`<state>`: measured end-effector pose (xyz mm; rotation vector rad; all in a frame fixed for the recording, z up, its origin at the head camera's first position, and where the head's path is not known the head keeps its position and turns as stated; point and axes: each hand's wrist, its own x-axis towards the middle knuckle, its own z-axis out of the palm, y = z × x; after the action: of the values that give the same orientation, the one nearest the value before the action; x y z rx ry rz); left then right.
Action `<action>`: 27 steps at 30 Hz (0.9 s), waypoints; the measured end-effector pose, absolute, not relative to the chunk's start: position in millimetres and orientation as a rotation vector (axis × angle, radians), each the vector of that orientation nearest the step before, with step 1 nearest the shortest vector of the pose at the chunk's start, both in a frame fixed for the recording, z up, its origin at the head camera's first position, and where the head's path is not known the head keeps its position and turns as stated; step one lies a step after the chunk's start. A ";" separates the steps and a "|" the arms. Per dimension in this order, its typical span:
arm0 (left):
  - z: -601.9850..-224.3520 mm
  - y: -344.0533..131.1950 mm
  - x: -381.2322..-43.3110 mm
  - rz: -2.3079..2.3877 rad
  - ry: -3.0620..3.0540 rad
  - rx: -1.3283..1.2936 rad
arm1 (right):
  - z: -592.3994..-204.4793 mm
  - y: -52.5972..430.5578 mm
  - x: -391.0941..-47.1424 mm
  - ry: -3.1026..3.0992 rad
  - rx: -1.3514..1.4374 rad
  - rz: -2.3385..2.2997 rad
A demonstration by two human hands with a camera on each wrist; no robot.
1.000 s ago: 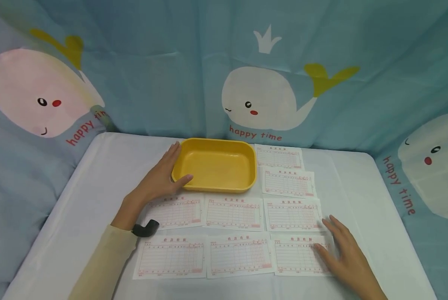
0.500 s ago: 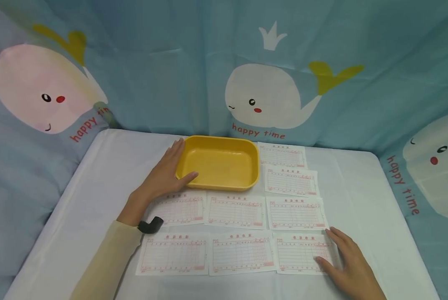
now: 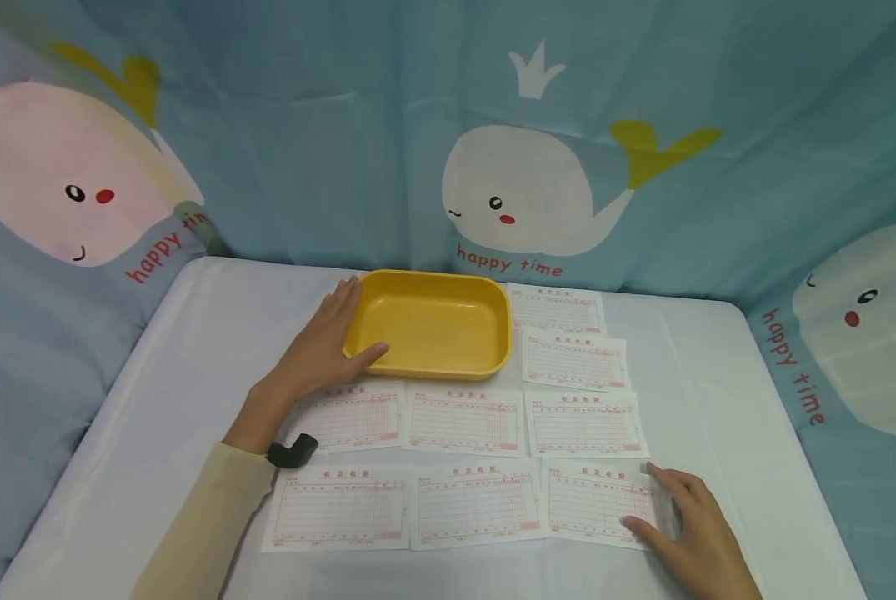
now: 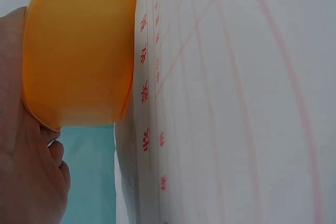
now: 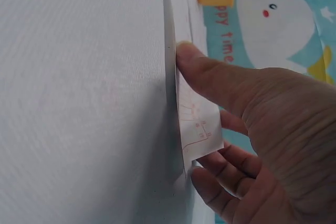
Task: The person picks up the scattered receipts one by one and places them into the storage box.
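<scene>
My left hand (image 3: 320, 346) rests at the left end of a yellow plastic tray (image 3: 488, 372). Its fingers lie fairly straight along the outside, and the thumb reaches over the front-left rim. At the front right, my right hand (image 3: 691, 525) holds the right end of a printed paper slip (image 3: 593, 504) with red lines. The right wrist view shows the thumb at the near edge of that slip (image 5: 202, 124), the other fingers around its far side, and a shadow under the raised end. One slip (image 3: 353, 423) lies partly behind my left wrist.
More printed slips lie flat in rows, including a middle slip (image 3: 464, 423), a front slip (image 3: 478, 507) and two by the tray's right side, such as the upper one (image 3: 556, 308). A white cloth (image 3: 718, 375) covers the table. Behind hangs a blue whale-print curtain (image 3: 305, 167).
My right hand has come down and inward onto the front-right slip, which now sits slightly turned. My left hand stays at the tray. The whole view has shifted a little.
</scene>
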<state>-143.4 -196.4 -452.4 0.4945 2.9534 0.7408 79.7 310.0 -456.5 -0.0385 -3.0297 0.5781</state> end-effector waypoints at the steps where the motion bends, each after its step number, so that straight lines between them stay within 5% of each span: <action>1: -452.2 -197.0 -143.0 0.739 2.951 0.492 | -456.6 309.1 79.6 -3.027 -0.033 0.568; 27: -451.7 -194.0 -139.1 0.760 2.947 0.450 | -455.7 318.1 81.6 -2.917 -0.102 0.744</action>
<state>-139.1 -194.0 -451.7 0.4495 2.9468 0.7600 81.6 318.1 -455.7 -0.1020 -2.9166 0.7439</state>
